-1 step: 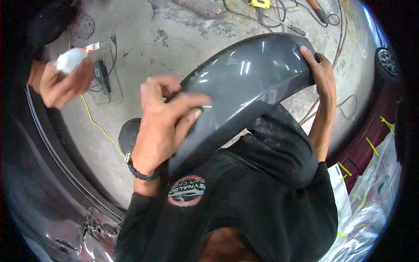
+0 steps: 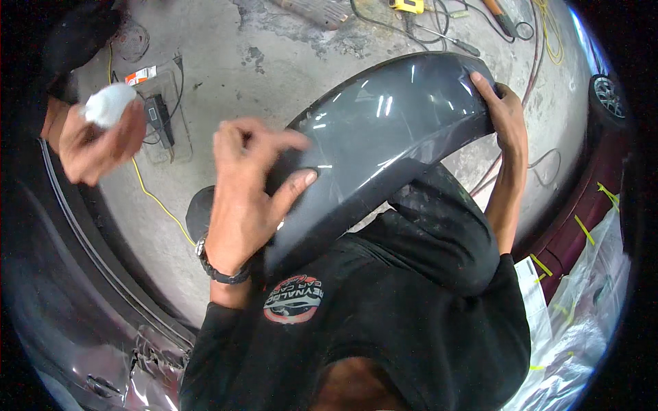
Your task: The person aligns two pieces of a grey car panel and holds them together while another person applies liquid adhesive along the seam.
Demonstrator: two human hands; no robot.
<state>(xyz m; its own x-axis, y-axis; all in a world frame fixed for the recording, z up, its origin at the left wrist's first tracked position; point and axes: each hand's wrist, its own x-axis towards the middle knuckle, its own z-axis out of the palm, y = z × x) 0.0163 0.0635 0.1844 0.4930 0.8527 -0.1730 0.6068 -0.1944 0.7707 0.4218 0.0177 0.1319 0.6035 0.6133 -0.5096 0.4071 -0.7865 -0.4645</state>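
A curved, glossy dark grey panel, shaped like a vehicle fender, lies slanted across my lap. Its upper right end is gripped by my right hand, with the thumb on the shiny face and the fingers over the edge. My left hand is at the panel's left end, fingers apart and slightly blurred. The left thumb lies over the panel's face; whether it touches cannot be made out. At the far left, another person's hand holds a rounded white object, its kind unclear.
A dark car body borders the left, a maroon car with plastic sheeting the right. On the concrete floor lie a black power tool, a yellow tool, a screwdriver, cords and a yellow cable.
My left hand has drawn back slightly to the left, its index finger moving off the panel's middle. The other person's hand has shifted a little downward. My right hand and the panel stay put.
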